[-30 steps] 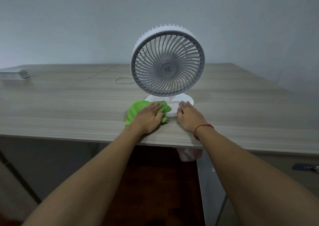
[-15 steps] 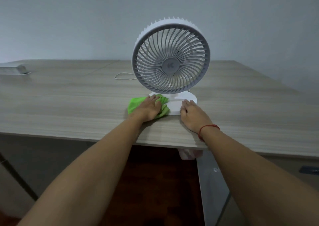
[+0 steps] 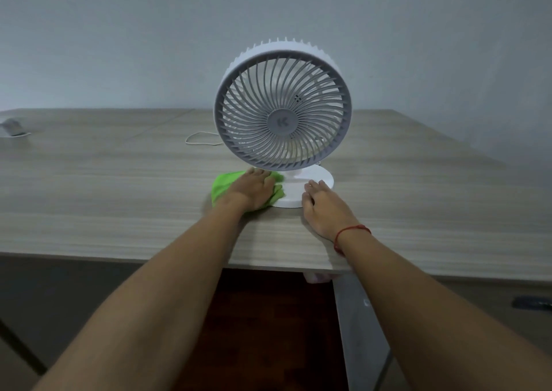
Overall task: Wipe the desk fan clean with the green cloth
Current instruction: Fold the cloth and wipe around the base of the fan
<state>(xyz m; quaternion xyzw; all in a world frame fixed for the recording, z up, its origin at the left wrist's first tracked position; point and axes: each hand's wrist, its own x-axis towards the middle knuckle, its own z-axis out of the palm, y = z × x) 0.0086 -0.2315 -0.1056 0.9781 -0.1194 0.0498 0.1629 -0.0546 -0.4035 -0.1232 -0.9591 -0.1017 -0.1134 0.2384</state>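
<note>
1. Head view looks down along two bare forearms onto a wood-grain tabletop with a white fan standing upright near the middle, its grille facing the camera.
2. The fan's round base sits on the tabletop, set back from the near edge, with bare wood between the two.
3. The green cloth lies bunched on the tabletop at the left side of the base, its right end lapping onto the base rim.
4. The left hand lies flat on top of the cloth, fingers spread and pressing down rather than curled around it; the fingertips reach the base below the grille.
5. The right hand rests palm down on the tabletop, fingers loosely apart and holding nothing, its fingertips touching the front right rim of the base. A red string circles that wrist.
6. A thin white cord loops on the tabletop behind and left of the fan.
7. Wide bare wood spreads to the left and right of the fan; a small grey object lies at the far left edge, well apart.
8. A plain wall stands behind the far edge.
</note>
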